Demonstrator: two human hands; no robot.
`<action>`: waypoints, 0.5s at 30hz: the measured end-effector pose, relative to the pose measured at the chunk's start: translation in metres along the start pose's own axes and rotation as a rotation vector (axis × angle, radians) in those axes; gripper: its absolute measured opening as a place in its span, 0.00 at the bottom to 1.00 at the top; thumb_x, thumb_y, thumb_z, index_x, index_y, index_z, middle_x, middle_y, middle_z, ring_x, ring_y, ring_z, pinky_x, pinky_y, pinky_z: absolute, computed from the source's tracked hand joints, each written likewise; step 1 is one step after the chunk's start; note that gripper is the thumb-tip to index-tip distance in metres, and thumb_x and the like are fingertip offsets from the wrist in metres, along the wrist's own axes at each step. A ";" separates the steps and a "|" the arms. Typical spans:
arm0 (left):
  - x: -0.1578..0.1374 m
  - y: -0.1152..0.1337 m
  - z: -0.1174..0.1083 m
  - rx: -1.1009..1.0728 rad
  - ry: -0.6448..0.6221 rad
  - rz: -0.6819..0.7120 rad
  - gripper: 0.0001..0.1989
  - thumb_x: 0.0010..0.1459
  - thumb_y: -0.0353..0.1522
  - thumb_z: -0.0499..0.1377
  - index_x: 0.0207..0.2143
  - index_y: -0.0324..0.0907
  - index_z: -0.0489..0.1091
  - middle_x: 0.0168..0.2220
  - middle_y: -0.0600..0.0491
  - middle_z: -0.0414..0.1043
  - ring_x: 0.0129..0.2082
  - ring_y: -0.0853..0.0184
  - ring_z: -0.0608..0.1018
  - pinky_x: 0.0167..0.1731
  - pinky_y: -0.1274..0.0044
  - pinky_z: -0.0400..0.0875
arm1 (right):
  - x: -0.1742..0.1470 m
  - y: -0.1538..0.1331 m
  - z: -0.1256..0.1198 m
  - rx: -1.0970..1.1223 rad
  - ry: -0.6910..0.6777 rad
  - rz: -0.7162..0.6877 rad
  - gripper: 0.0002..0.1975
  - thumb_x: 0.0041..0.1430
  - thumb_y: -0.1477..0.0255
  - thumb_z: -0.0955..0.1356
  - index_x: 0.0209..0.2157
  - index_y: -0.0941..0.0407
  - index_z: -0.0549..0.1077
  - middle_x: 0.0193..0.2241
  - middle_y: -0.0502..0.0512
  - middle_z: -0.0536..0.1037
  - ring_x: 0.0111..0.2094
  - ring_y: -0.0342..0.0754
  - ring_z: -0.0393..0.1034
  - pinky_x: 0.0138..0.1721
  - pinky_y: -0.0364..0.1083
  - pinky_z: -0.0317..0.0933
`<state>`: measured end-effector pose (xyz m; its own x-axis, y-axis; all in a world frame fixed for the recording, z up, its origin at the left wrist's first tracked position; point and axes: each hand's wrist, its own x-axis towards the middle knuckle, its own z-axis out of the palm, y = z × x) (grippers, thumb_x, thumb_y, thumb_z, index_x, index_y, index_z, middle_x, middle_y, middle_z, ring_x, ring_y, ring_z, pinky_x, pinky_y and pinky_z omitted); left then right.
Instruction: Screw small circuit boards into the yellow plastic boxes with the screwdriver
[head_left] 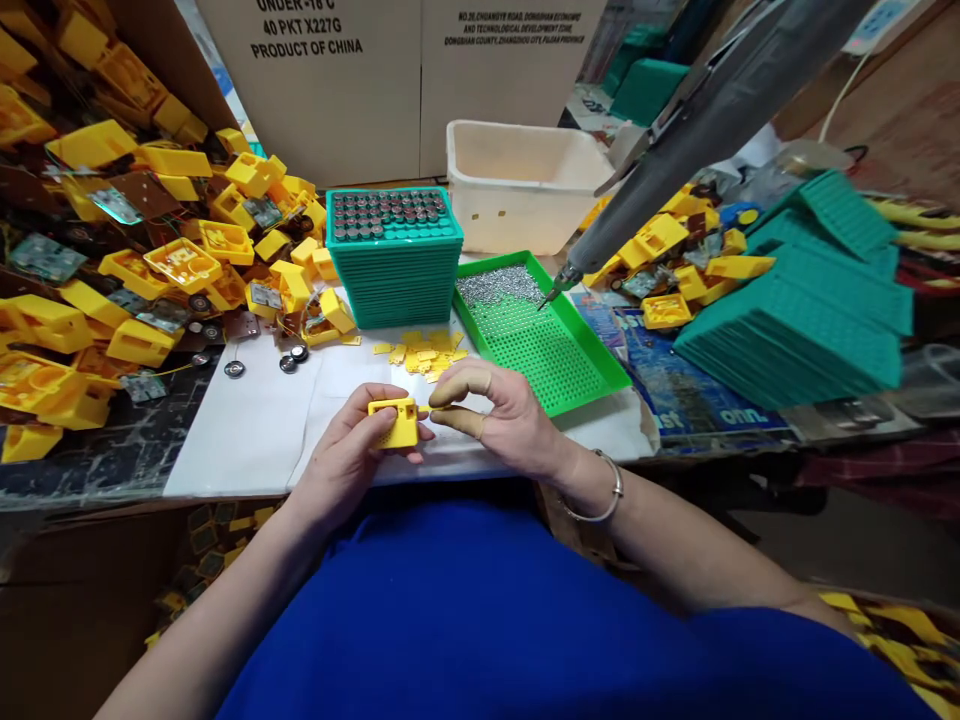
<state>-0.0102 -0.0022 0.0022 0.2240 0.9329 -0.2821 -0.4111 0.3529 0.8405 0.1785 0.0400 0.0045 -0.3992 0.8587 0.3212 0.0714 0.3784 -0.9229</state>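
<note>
Left hand (341, 455) grip clamped on boxy yellow plastic housing (395, 422), right hand (499, 415) fingertips pinched together beside it

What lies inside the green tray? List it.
Inside the green tray, a heap of small silvery screws fills the far end; the near part shows bare perforated floor. Anything beneath the heap is covered.

the left cardboard box (315, 80) at the worktop's back edge reads "under -18 c, 40 pkt x227g, product of china". the right cardboard box (510, 50) beside it carries a dongguan address, partly legible.
</note>
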 end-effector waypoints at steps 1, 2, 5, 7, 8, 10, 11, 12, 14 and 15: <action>0.000 0.001 0.001 -0.002 -0.015 -0.007 0.11 0.56 0.33 0.63 0.41 0.41 0.69 0.34 0.50 0.78 0.35 0.61 0.82 0.28 0.75 0.76 | -0.001 0.001 0.000 0.008 0.016 -0.011 0.08 0.53 0.66 0.74 0.29 0.56 0.76 0.29 0.50 0.79 0.32 0.42 0.72 0.38 0.45 0.67; 0.000 0.001 0.003 -0.006 -0.030 -0.011 0.11 0.56 0.33 0.63 0.41 0.41 0.69 0.33 0.50 0.78 0.34 0.61 0.82 0.28 0.76 0.76 | -0.001 0.003 0.001 0.036 0.022 0.003 0.08 0.52 0.65 0.75 0.29 0.55 0.77 0.28 0.50 0.79 0.31 0.42 0.72 0.37 0.44 0.67; 0.000 0.002 0.005 -0.019 -0.066 -0.006 0.10 0.55 0.32 0.63 0.41 0.41 0.70 0.33 0.50 0.78 0.32 0.61 0.81 0.26 0.75 0.76 | -0.002 0.007 0.004 0.150 -0.013 0.097 0.12 0.51 0.61 0.75 0.30 0.55 0.79 0.28 0.51 0.79 0.30 0.42 0.72 0.35 0.44 0.67; 0.000 0.003 0.005 -0.027 -0.085 -0.007 0.09 0.56 0.32 0.62 0.40 0.41 0.70 0.33 0.50 0.78 0.32 0.61 0.81 0.26 0.75 0.76 | -0.002 0.010 0.005 0.184 -0.033 0.091 0.13 0.48 0.59 0.76 0.29 0.55 0.79 0.27 0.50 0.77 0.30 0.42 0.70 0.34 0.44 0.66; -0.001 0.003 0.005 -0.032 -0.098 -0.013 0.09 0.56 0.32 0.62 0.40 0.41 0.70 0.33 0.50 0.78 0.32 0.61 0.81 0.26 0.75 0.76 | -0.002 0.011 0.004 0.194 -0.048 0.078 0.14 0.47 0.59 0.76 0.28 0.54 0.79 0.26 0.50 0.76 0.29 0.41 0.69 0.34 0.45 0.66; -0.001 0.004 0.004 -0.042 -0.130 -0.031 0.08 0.56 0.32 0.62 0.39 0.41 0.71 0.32 0.50 0.78 0.31 0.61 0.82 0.25 0.75 0.76 | -0.002 0.013 0.003 0.212 -0.098 0.070 0.14 0.47 0.58 0.76 0.27 0.54 0.78 0.26 0.49 0.75 0.30 0.41 0.69 0.35 0.45 0.66; 0.000 0.005 0.004 -0.045 -0.143 -0.037 0.08 0.56 0.32 0.62 0.39 0.41 0.71 0.31 0.50 0.78 0.31 0.61 0.81 0.24 0.75 0.76 | -0.002 0.014 0.002 0.218 -0.119 0.068 0.14 0.48 0.58 0.76 0.27 0.54 0.78 0.26 0.50 0.76 0.30 0.42 0.69 0.35 0.45 0.66; 0.000 0.005 0.003 -0.047 -0.151 -0.040 0.07 0.56 0.32 0.62 0.38 0.41 0.71 0.30 0.50 0.78 0.30 0.61 0.81 0.23 0.76 0.75 | -0.003 0.015 0.001 0.208 -0.129 0.050 0.13 0.50 0.59 0.75 0.27 0.55 0.78 0.27 0.50 0.76 0.30 0.42 0.70 0.34 0.44 0.66; 0.002 0.006 0.001 -0.039 -0.164 -0.060 0.07 0.56 0.32 0.62 0.37 0.40 0.71 0.29 0.49 0.78 0.28 0.62 0.81 0.22 0.77 0.74 | -0.005 0.017 0.000 0.095 -0.117 -0.098 0.10 0.54 0.63 0.74 0.29 0.55 0.78 0.28 0.51 0.77 0.30 0.42 0.70 0.33 0.44 0.66; 0.003 0.007 0.000 -0.030 -0.174 -0.079 0.06 0.56 0.32 0.61 0.37 0.40 0.71 0.28 0.49 0.78 0.27 0.63 0.80 0.21 0.78 0.73 | -0.006 0.019 0.000 -0.004 -0.109 -0.221 0.06 0.56 0.66 0.72 0.30 0.54 0.78 0.28 0.52 0.77 0.30 0.43 0.70 0.33 0.45 0.66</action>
<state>-0.0125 0.0032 0.0070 0.4053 0.8764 -0.2601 -0.4118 0.4290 0.8040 0.1827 0.0417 -0.0146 -0.5016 0.7129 0.4902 -0.0253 0.5542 -0.8320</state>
